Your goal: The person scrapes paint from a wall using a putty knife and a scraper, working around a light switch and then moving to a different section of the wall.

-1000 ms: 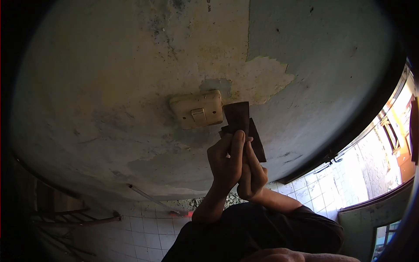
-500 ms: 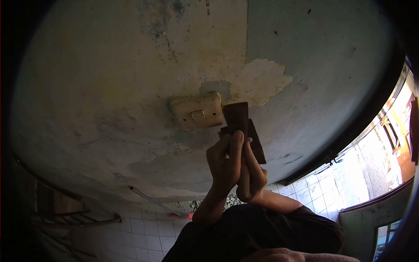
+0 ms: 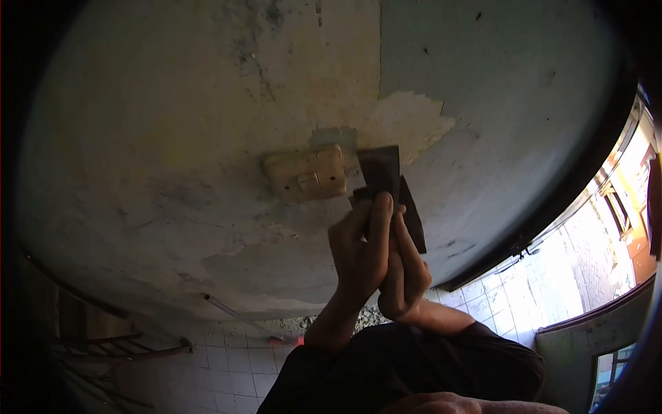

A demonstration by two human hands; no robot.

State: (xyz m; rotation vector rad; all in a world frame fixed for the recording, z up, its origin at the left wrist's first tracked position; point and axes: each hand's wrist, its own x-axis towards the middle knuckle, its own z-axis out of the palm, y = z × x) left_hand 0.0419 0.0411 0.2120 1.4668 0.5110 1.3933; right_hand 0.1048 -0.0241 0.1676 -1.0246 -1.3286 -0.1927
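Both hands are closed close together in front of the wall. My left hand (image 3: 360, 245) has its thumb pressed to a dark flat scraper (image 3: 383, 168), whose broad end points up. Right beside it, my right hand (image 3: 407, 276) has its fingers pinched at a second dark blade (image 3: 414, 217), which slants down to the right behind the first. Which hand bears which blade is partly hidden by the fingers, and no handles show. Just left of the upper blade is a yellowed light switch (image 3: 307, 176) on the wall, apart from the hands.
The wall (image 3: 496, 138) has peeling, stained paint and a bare patch (image 3: 417, 124). Debris (image 3: 369, 316) lies on the tiled floor (image 3: 231, 369) at its foot, near a stick with a red end (image 3: 279, 340). A wooden rack stands left; a bright doorway opens right.
Both hands and the blades have shifted slightly up and right, away from the light switch. A wider gap shows between the upper blade and the switch.
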